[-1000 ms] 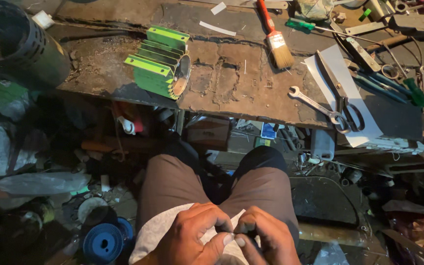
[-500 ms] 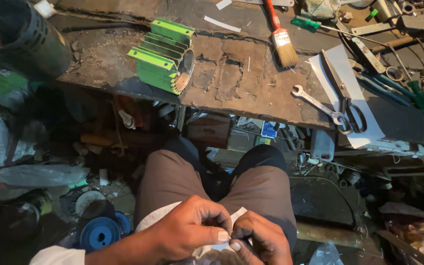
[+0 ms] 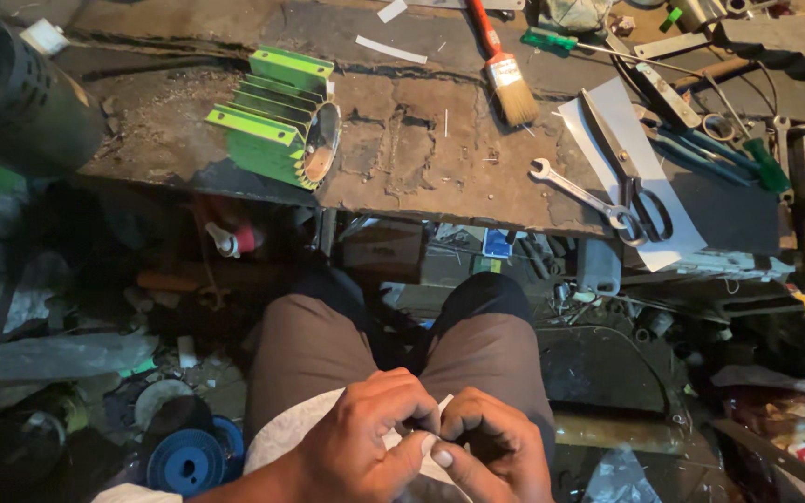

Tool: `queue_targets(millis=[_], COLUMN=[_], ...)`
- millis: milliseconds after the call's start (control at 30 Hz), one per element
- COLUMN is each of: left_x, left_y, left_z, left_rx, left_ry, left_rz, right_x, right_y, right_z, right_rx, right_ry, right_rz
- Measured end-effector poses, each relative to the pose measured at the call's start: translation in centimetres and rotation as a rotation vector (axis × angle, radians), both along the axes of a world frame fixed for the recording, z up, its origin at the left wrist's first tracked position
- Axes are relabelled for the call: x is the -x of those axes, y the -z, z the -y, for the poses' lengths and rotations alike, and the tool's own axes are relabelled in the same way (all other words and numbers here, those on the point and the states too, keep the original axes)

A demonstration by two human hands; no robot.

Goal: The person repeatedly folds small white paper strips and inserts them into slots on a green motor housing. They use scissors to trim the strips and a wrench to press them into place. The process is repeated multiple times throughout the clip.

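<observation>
Low in the head view, over my lap, my left hand and my right hand pinch a narrow white paper strip between their fingertips. Fingers cover most of the strip. A white cloth lies across my brown trousers under the hands. On the workbench ahead lies a green finned motor housing on its side, well out of reach of both hands.
A paintbrush, a spanner, scissors on a white sheet, screwdrivers and pliers lie on the bench's right part. A dark cylinder stands at the left. Blue spools and scrap crowd the floor under the bench.
My hands have drawn closer together over the strip, and less of it sticks out now. The view has shifted slightly; nothing on the bench has moved.
</observation>
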State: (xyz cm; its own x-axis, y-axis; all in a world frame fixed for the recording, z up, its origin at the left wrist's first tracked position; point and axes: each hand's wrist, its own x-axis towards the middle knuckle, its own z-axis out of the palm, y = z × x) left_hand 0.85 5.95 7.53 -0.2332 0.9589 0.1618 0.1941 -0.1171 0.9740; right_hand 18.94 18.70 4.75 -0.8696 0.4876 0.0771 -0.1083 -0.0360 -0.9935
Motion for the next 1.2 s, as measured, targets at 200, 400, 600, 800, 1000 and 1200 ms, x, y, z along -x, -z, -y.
queue_targets(millis=[200,400,600,800,1000,1200], left_x=[1.1,1.6,0.5,0.7,0.7,4.2], left_y=[0.6,0.2,-0.2,1.1,2.8,5.2], left_z=[-0.3,-1.1,-1.0,-1.3,-6.1,-17.4], left_rx=[0.299,0.387,0.34,0.266,0.149,-0.312], left_ry=[0.226,0.189,0.053,0.162,0.175,-0.323], left_rz=[0.569,0.428,0.357,0.491,0.417,-0.65], right_x=[-0.1,0.5,0.5,-0.1,0.2,3.9], right_y=[0.4,0.8,0.8,1.3,1.4,0.6], right_z=[-0.1,-0.4,-1.0,-2.7,-5.1,-15.1], right_rx=[-0.131,-0.098,-0.114,0.153,0.059,-0.76], right_ry=[-0.047,0.019,0.018,-0.166,-0.02,0.334], right_rz=[0.018,0.053,0.067,0.113,0.023,0.274])
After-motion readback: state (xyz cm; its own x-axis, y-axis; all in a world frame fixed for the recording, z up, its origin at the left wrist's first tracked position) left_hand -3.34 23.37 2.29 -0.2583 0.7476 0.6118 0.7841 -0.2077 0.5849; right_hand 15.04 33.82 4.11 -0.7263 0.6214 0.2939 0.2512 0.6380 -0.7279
